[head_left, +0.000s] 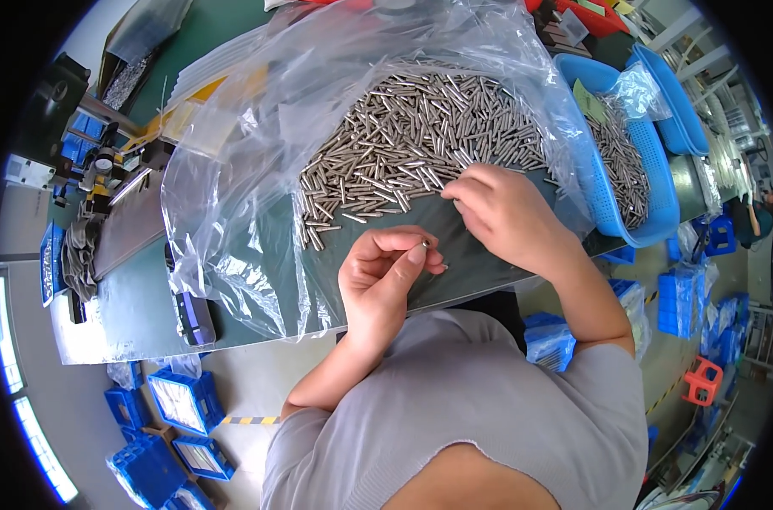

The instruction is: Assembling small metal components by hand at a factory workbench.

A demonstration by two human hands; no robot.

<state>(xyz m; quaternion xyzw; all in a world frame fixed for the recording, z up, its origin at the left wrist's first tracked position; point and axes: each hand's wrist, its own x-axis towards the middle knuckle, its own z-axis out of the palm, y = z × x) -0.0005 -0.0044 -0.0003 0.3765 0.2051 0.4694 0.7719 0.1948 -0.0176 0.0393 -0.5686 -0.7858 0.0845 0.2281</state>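
Closest to my view is the wearer's grey shirt [497, 399], with both bare forearms reaching up over the edge of the green worktop [131, 313]. I see the left hand [376, 276] turned palm inward, thumb and fingers pinched on a small metal piece [426, 244] held just above the plastic. The right hand [512, 217] is at the near right edge of the heap, its fingers bent together and fingertips right beside the pins; I cannot tell whether they grip one. Beyond both hands spreads the heap of metal pins [425, 127], a few strays at its near left corner, all lying on a clear plastic sheet [225, 191] that crumples up around the left and far sides. To the right, I have a blue basket [656, 161] holding more pins, and next to it a second blue basket [677, 102]. Farther off, on the floor, I make out blue crates [187, 398] at left and a red stool [704, 380] at right.
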